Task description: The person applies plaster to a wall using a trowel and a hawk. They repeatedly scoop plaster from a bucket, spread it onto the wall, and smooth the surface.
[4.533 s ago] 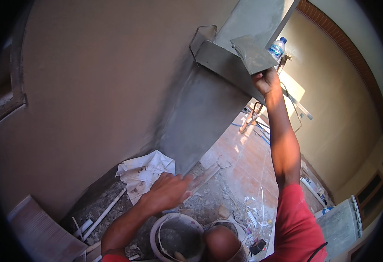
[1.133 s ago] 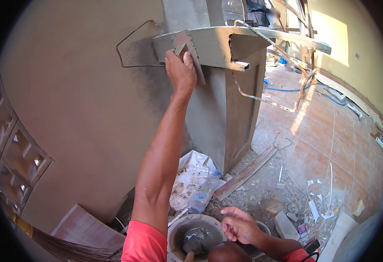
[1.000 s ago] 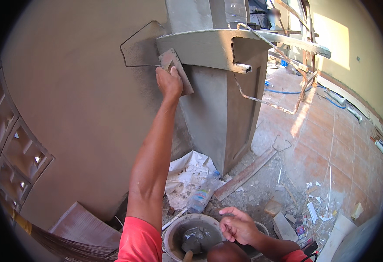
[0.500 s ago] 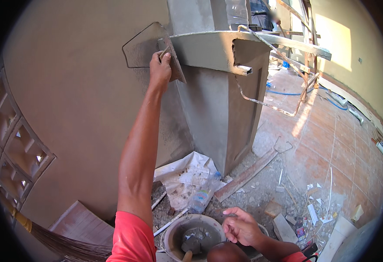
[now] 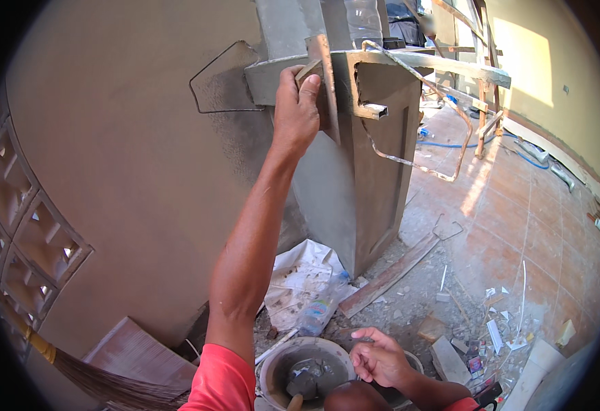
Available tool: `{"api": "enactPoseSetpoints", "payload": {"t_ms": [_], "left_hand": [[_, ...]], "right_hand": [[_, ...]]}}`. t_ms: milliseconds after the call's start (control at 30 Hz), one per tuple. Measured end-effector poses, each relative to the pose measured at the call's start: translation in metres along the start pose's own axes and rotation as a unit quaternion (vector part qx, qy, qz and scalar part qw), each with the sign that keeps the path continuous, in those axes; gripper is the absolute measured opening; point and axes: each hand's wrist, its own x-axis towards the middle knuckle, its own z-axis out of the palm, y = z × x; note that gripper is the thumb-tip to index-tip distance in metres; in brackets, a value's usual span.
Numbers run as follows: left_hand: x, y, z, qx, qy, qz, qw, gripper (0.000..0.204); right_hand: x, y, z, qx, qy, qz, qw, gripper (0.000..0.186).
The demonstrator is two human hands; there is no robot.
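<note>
My left hand (image 5: 296,113) grips the handle of a flat plastering float (image 5: 327,89), its blade upright against the front face of a grey plastered ledge (image 5: 266,81). The ledge juts from a plastered column (image 5: 324,185), and a bent metal rod clamp (image 5: 194,92) sticks out at its left end. Low in front of me, my right hand (image 5: 380,359) hovers by the rim of a bucket (image 5: 267,373) of wet grey mortar. Its fingers are loosely bent and apart, with nothing seen in them. A trowel (image 5: 295,402) rests in the bucket, wooden handle towards me.
A white sack (image 5: 300,274) and a clear plastic bottle (image 5: 311,316) lie behind the bucket. Rubble, a long board (image 5: 389,274) and offcuts litter the floor to the right. A second rusty rod clamp (image 5: 451,177) hangs off the ledge. A broom (image 5: 94,373) leans at lower left.
My left hand has slid the float rightward along the ledge face, from its left end towards the corner, uncovering that end. My right hand has barely moved.
</note>
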Motion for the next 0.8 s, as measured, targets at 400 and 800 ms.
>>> {"api": "enactPoseSetpoints", "payload": {"t_ms": [400, 800], "left_hand": [[-0.054, 0.048, 0.002, -0.088, -0.094, 0.039, 0.991, 0.032], [0.025, -0.054, -0.095, -0.254, -0.026, -0.153, 0.955, 0.031]], "right_hand": [[-0.002, 0.003, -0.005, 0.002, -0.007, -0.018, 1.000, 0.030], [-0.007, 0.000, -0.006, 0.003, 0.001, -0.009, 1.000, 0.029]]}}
